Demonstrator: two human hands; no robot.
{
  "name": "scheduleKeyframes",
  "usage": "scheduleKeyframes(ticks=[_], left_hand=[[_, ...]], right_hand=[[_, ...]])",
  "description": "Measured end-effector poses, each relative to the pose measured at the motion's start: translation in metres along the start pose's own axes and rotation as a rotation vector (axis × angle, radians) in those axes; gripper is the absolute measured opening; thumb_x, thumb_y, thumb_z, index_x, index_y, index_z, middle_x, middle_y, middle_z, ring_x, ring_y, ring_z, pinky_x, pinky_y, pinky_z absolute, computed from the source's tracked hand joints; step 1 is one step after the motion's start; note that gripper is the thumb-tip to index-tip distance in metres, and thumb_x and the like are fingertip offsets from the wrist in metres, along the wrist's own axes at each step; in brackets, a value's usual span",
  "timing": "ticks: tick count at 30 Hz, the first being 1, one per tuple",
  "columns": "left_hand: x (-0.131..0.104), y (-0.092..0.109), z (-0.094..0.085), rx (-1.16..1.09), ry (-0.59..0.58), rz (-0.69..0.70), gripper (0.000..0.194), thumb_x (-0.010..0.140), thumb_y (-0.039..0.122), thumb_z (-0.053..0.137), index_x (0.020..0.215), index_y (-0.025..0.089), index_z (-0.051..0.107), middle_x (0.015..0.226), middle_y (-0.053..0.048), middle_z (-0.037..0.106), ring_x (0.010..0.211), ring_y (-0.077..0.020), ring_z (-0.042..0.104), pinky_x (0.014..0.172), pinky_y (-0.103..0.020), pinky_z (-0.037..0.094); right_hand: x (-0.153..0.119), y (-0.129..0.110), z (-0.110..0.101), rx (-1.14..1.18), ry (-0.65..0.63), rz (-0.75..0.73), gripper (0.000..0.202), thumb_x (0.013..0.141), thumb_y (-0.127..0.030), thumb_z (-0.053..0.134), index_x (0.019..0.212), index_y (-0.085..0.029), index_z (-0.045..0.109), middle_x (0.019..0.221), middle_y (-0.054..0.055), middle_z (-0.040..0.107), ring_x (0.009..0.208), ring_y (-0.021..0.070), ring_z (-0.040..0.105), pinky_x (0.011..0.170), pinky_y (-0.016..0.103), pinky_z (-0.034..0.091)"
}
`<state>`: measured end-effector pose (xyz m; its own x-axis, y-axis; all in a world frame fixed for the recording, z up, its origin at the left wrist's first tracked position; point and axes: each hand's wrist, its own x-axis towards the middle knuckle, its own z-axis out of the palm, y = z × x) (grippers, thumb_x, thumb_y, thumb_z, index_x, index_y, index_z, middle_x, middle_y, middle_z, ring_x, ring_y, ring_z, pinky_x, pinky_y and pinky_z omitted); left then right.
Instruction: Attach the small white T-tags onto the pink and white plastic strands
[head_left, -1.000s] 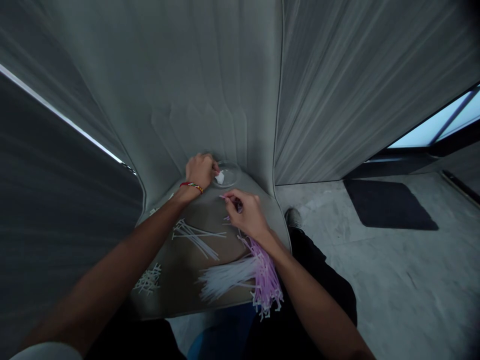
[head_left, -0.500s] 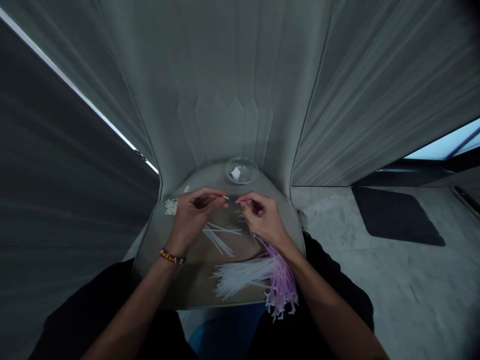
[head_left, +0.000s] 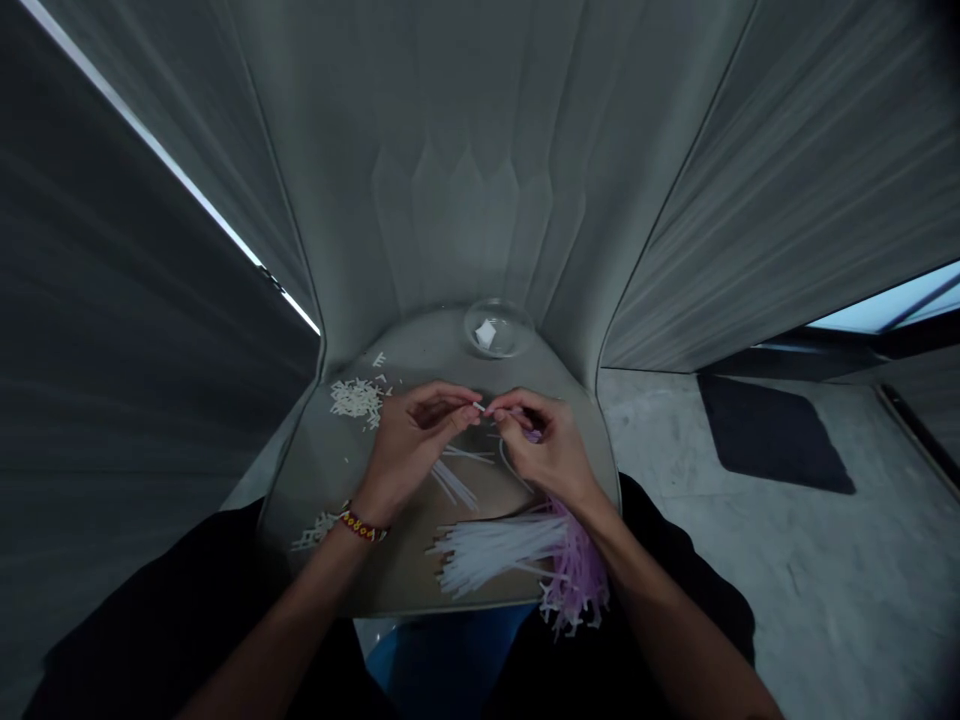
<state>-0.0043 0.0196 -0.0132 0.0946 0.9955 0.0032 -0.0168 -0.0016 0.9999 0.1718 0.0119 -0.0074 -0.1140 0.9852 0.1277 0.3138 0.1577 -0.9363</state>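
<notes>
My left hand [head_left: 424,430] pinches a small white piece [head_left: 478,407] between thumb and fingertips, above the chair seat. Close against it on the right, my right hand [head_left: 541,440] is closed around a thin purple strand [head_left: 531,432], whose tip meets the white piece. Below the hands lie several loose white sticks [head_left: 456,484]. A bundle of white sticks [head_left: 491,550] with purple strands [head_left: 576,570] rests at the seat's front right, near my right forearm. Small white pieces [head_left: 358,398] are heaped left of my left hand.
A clear round dish [head_left: 514,335] holding a white object [head_left: 486,333] stands at the back of the seat [head_left: 420,350]. More small white pieces [head_left: 315,530] lie by my left wrist. A dark mat [head_left: 772,432] is on the floor to the right.
My hands have come together, and the white piece now meets the purple strand's tip. The view has shifted slightly, so more of the small white pieces show at left.
</notes>
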Motion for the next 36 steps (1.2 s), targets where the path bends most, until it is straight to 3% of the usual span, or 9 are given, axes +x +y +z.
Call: scheduleKeyframes(ticks=[12, 21, 36], left_hand=[[-0.0015, 0.0030, 0.0017, -0.051, -0.008, -0.011, 0.014, 0.080, 0.028, 0.082, 0.089, 0.019, 0.076, 0.089, -0.004, 0.079, 0.084, -0.0167, 0.076, 0.082, -0.025, 0.061], [-0.0017, 0.0004, 0.0052, -0.059, -0.005, -0.014, 0.012, 0.078, 0.023, 0.083, 0.088, 0.020, 0.077, 0.083, -0.002, 0.078, 0.076, -0.0129, 0.074, 0.074, -0.020, 0.059], [-0.0015, -0.0006, 0.0055, 0.032, 0.017, -0.003, 0.008, 0.078, 0.022, 0.082, 0.085, 0.020, 0.078, 0.082, -0.002, 0.078, 0.078, -0.0122, 0.073, 0.073, -0.018, 0.057]], right_hand=[[-0.0026, 0.0042, -0.0007, 0.032, -0.021, -0.012, 0.010, 0.088, -0.019, 0.059, 0.084, -0.019, 0.068, 0.069, -0.002, 0.059, 0.059, 0.0109, 0.047, 0.056, 0.024, 0.035], [-0.0025, 0.0009, -0.0010, -0.002, -0.013, -0.026, 0.009, 0.087, -0.018, 0.060, 0.080, -0.019, 0.066, 0.061, -0.006, 0.044, 0.057, 0.0097, 0.038, 0.054, 0.024, 0.028], [-0.0030, 0.0031, 0.0005, -0.061, -0.020, -0.055, 0.010, 0.086, -0.017, 0.059, 0.081, -0.019, 0.066, 0.063, -0.006, 0.046, 0.058, 0.0104, 0.039, 0.057, 0.025, 0.030]])
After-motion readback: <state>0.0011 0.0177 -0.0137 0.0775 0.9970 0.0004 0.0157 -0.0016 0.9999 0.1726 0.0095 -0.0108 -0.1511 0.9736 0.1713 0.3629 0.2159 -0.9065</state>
